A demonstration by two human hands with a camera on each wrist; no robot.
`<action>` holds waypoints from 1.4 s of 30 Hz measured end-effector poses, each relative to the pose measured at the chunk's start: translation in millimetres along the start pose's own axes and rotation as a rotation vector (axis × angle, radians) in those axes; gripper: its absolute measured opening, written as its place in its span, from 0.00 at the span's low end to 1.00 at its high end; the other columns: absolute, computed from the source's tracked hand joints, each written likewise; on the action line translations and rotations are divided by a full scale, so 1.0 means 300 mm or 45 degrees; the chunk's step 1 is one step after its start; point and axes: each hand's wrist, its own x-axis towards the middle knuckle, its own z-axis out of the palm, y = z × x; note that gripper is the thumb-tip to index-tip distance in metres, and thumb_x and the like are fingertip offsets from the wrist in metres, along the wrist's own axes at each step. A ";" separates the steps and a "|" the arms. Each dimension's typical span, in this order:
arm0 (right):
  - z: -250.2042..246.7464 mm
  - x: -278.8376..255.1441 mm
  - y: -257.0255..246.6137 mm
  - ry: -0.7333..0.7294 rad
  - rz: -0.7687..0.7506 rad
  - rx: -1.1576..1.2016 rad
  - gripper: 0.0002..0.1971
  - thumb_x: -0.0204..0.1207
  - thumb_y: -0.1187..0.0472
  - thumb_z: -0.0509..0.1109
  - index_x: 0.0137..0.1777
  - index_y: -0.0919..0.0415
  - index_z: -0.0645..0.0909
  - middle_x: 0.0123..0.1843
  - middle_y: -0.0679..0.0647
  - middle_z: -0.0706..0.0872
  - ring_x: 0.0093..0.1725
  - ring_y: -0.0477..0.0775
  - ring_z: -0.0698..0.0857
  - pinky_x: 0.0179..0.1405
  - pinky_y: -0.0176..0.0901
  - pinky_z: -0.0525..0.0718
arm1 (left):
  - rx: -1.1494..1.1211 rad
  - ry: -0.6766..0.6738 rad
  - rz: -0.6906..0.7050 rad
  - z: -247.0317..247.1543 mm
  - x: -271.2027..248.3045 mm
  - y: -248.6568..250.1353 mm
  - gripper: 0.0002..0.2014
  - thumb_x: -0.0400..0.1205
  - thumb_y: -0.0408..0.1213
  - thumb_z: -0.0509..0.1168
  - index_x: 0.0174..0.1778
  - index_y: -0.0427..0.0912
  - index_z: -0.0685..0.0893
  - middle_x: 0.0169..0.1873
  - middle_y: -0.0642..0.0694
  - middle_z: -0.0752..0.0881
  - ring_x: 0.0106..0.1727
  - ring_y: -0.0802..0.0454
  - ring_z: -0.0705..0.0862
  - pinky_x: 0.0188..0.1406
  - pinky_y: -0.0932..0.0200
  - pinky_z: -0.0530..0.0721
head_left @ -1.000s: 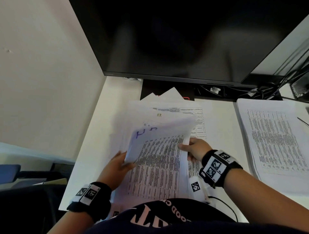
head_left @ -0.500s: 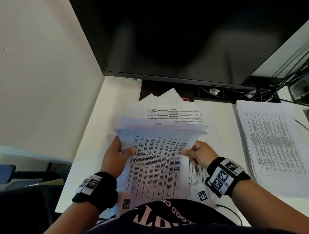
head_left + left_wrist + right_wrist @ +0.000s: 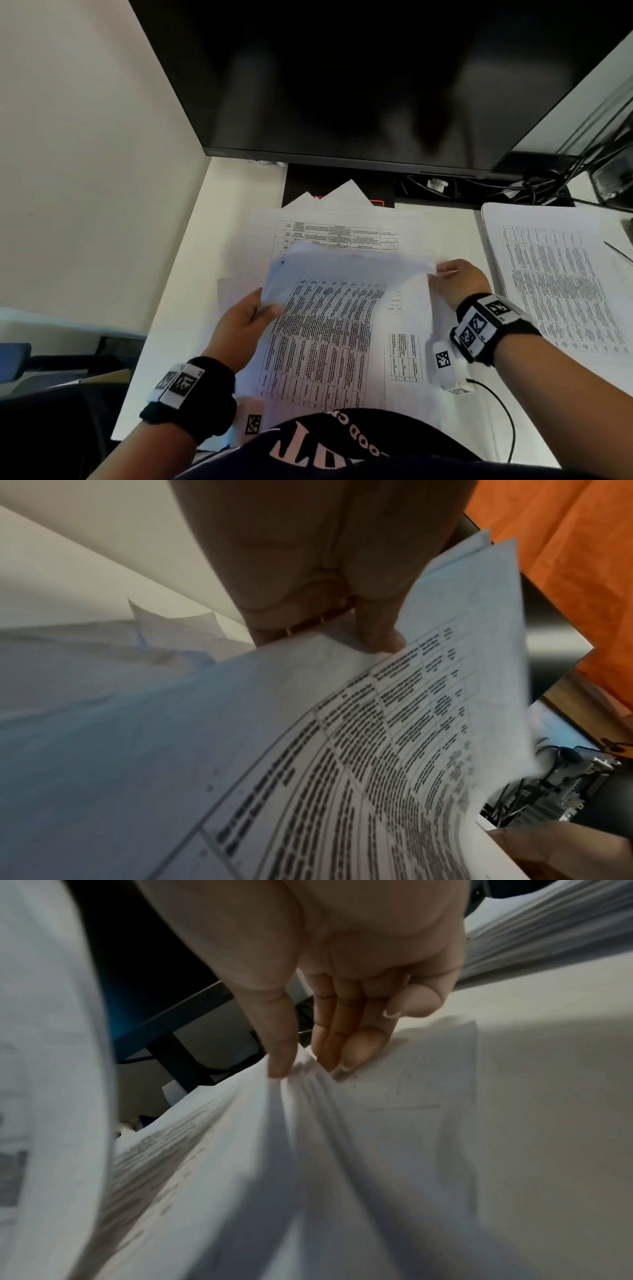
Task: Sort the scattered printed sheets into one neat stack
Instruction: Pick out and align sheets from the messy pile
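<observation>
A bundle of printed sheets (image 3: 335,308) with dense tables is lifted off the white desk (image 3: 191,260), its far edge raised and blurred. My left hand (image 3: 253,313) grips the bundle's left edge, thumb on top (image 3: 380,634) and fingers under the printed sheets (image 3: 308,750). My right hand (image 3: 452,277) pinches the right edge; the right wrist view shows thumb and fingers (image 3: 301,1058) closed on several fanned sheet edges (image 3: 308,1096). More loose sheets (image 3: 339,229) lie scattered underneath.
A second stack of printed sheets (image 3: 555,287) lies at the right. A large dark monitor (image 3: 359,82) hangs over the back of the desk, with cables (image 3: 534,185) behind. A wall (image 3: 85,154) runs along the left. A small tagged white device (image 3: 445,366) with a cord sits near my right wrist.
The bundle swung from tilted toward the left to held level by both hands, and its far edge has now risen. My right hand slid outward and farther up along the right edge.
</observation>
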 end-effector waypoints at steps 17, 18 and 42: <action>0.011 0.010 -0.038 -0.026 -0.064 -0.117 0.22 0.76 0.55 0.71 0.68 0.60 0.73 0.65 0.58 0.83 0.59 0.60 0.83 0.55 0.46 0.80 | 0.105 -0.062 -0.037 -0.021 0.030 0.000 0.09 0.82 0.40 0.66 0.43 0.63 0.83 0.31 0.78 0.84 0.43 0.77 0.79 0.41 0.79 0.73; 0.026 0.013 -0.039 -0.085 0.000 -0.133 0.29 0.73 0.49 0.73 0.70 0.62 0.72 0.68 0.59 0.81 0.63 0.62 0.82 0.60 0.47 0.78 | 0.113 -0.066 -0.034 -0.019 0.026 0.003 0.10 0.82 0.39 0.66 0.43 0.64 0.83 0.30 0.80 0.83 0.42 0.79 0.80 0.41 0.79 0.73; -0.104 -0.150 -0.210 -0.816 -0.519 0.416 0.87 0.15 0.13 0.58 0.70 0.81 0.69 0.73 0.61 0.74 0.45 0.33 0.85 0.55 0.17 0.72 | 0.413 -0.058 0.361 -0.118 0.054 0.136 0.14 0.86 0.41 0.58 0.66 0.44 0.80 0.59 0.56 0.81 0.61 0.54 0.79 0.59 0.66 0.75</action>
